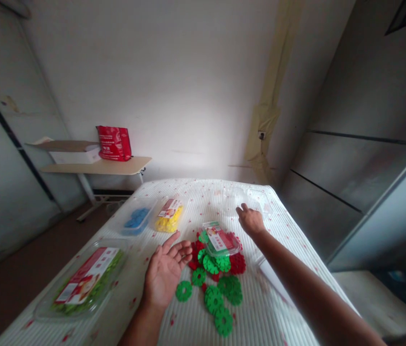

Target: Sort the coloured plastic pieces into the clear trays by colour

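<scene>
My left hand (pixel 166 269) is palm up, its fingers apart and slightly bent, with nothing in it. Just right of it lies a pile of green notched plastic discs (pixel 213 299) and red discs (pixel 238 263). A small clear container with a red and white label (pixel 220 239) rests tilted on that pile. Farther back, my right hand (pixel 251 219) reaches to the front edge of clear plastic containers (pixel 237 196). Its fingers are curled in; whatever they may grip cannot be made out.
At left lies a labelled clear box of light green pieces (pixel 89 278). Behind it are a tub of blue pieces (pixel 137 220) and a labelled box of yellow pieces (pixel 169 216). A white flat item (pixel 275 278) lies under my right forearm. A side table (pixel 130 165) holds a red bag (pixel 114 143).
</scene>
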A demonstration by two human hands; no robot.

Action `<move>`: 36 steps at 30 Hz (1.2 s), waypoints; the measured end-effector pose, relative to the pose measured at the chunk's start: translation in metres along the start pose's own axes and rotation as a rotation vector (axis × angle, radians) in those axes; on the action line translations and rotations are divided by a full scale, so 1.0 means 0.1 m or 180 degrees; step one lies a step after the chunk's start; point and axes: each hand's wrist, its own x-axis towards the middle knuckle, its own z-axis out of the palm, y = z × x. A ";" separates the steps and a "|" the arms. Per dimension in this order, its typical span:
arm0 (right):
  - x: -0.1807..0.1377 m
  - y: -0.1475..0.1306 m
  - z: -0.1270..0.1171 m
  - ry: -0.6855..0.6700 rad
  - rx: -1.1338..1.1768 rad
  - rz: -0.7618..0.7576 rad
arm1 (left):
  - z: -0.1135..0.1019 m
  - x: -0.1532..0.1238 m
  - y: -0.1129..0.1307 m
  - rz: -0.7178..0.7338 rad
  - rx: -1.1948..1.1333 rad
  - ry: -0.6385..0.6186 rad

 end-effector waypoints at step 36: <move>-0.96 -0.54 -0.46 0.0698 0.1930 -0.0701 | -0.05 0.04 -0.09 0.0596 0.1336 0.0530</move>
